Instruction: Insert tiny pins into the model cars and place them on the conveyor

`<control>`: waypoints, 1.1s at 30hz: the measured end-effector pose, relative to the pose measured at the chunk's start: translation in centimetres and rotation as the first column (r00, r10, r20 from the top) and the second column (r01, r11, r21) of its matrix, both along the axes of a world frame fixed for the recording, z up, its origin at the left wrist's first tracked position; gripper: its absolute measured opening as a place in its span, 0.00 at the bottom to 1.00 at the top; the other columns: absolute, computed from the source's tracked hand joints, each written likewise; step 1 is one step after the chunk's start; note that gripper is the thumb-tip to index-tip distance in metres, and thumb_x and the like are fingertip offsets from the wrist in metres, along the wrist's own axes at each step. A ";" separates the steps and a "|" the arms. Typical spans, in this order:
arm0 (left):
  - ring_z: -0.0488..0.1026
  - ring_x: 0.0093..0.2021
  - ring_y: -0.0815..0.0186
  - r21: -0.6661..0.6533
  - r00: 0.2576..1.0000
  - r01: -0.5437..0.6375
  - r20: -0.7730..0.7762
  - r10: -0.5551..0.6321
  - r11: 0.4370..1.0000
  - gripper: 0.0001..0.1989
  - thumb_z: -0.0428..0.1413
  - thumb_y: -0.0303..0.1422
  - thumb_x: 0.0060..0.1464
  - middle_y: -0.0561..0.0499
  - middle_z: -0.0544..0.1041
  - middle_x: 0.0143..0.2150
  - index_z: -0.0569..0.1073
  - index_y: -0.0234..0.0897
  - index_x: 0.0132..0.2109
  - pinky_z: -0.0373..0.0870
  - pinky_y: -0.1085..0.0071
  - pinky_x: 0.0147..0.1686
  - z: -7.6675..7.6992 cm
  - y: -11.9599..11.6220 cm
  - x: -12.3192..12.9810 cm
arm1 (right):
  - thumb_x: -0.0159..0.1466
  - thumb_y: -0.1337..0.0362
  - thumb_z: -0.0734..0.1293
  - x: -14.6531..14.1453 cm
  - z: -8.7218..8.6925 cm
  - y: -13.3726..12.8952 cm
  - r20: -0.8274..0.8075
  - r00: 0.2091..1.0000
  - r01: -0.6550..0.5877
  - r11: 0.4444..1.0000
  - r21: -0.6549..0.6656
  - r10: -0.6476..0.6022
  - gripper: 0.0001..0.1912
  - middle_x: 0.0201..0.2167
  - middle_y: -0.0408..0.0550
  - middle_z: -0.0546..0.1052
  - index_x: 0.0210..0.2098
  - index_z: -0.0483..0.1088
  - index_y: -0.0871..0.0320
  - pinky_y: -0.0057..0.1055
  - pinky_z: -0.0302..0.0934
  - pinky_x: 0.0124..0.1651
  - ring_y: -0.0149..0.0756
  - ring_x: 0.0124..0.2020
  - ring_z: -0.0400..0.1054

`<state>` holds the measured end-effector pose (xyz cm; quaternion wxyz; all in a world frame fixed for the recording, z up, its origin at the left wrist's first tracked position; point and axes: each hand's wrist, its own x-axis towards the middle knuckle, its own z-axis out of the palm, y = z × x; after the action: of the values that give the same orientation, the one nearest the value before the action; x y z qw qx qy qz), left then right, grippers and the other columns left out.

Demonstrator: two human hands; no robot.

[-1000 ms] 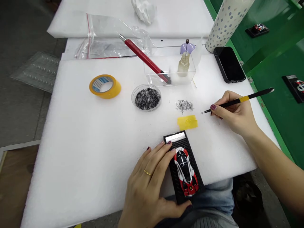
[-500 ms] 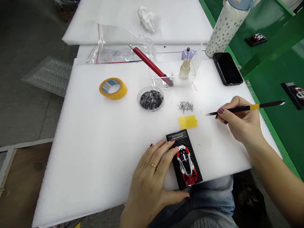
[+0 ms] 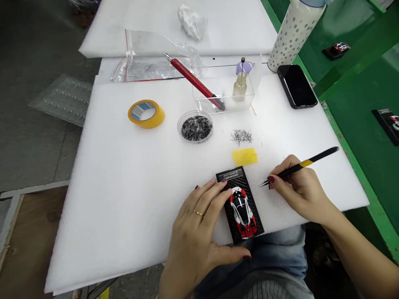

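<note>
My left hand (image 3: 199,226) spans the black base (image 3: 222,176) of a red, white and black model car (image 3: 243,211). Its fingertips press on the base and the car's side, and the thumb lies by the near end. Between thumb and fingers, my right hand (image 3: 297,189) grips black tweezers (image 3: 318,158) with a yellow band. The tips point left, just above or at the white surface, to the right of the car. Whether they pinch anything is too small to tell. A yellow tape piece (image 3: 245,156) lies beyond the base, with a pile of fine black snippets (image 3: 242,136) behind it.
A clear dish (image 3: 195,126) holds more black bits. A yellow tape roll (image 3: 146,114) stands left of it. Farther back are a clear box (image 3: 229,104), a red-handled knife (image 3: 196,82), a small glass bottle (image 3: 240,87), a phone (image 3: 297,86) and a dotted flask (image 3: 291,35).
My right hand has moved left and toward me with the tweezers, bringing the tips closer to the model car. My left hand stays on the base. The view has shifted slightly.
</note>
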<state>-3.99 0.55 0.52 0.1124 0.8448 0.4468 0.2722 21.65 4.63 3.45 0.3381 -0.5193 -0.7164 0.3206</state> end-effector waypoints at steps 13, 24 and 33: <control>0.74 0.61 0.54 0.031 0.959 -0.123 0.262 0.110 0.992 0.30 0.58 0.53 0.62 0.42 0.79 0.56 0.72 0.36 0.61 0.71 0.57 0.64 0.3 -0.3 0.9 | 0.69 0.58 0.72 -1.0 0.1 -0.9 -0.334 0.919 0.170 0.975 -0.143 -0.209 0.11 0.22 0.43 0.77 0.33 0.71 0.54 0.24 0.61 0.20 0.30 0.20 0.70; 0.74 0.58 0.58 0.007 0.949 -0.025 0.313 0.021 1.000 0.26 0.56 0.50 0.66 0.45 0.82 0.53 0.73 0.35 0.59 0.74 0.61 0.59 2.4 -0.2 3.1 | 0.69 0.57 0.72 -4.6 0.9 -2.6 -0.638 0.732 0.109 0.965 -0.236 -0.239 0.12 0.23 0.42 0.77 0.33 0.69 0.54 0.24 0.63 0.23 0.31 0.24 0.72; 0.71 0.67 0.48 -0.029 0.989 -0.011 0.148 0.016 1.000 0.49 0.55 0.65 0.56 0.33 0.74 0.65 0.61 0.32 0.71 0.67 0.52 0.67 1.2 -0.3 0.8 | 0.65 0.52 0.76 -2.8 0.0 0.4 -0.467 0.829 0.260 0.951 -0.167 -0.309 0.16 0.24 0.44 0.79 0.30 0.73 0.55 0.26 0.66 0.25 0.32 0.25 0.74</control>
<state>-3.18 0.26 1.72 0.1553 0.8176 0.4468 0.3284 18.90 5.04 3.47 0.5262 -0.5382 -0.5062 0.4209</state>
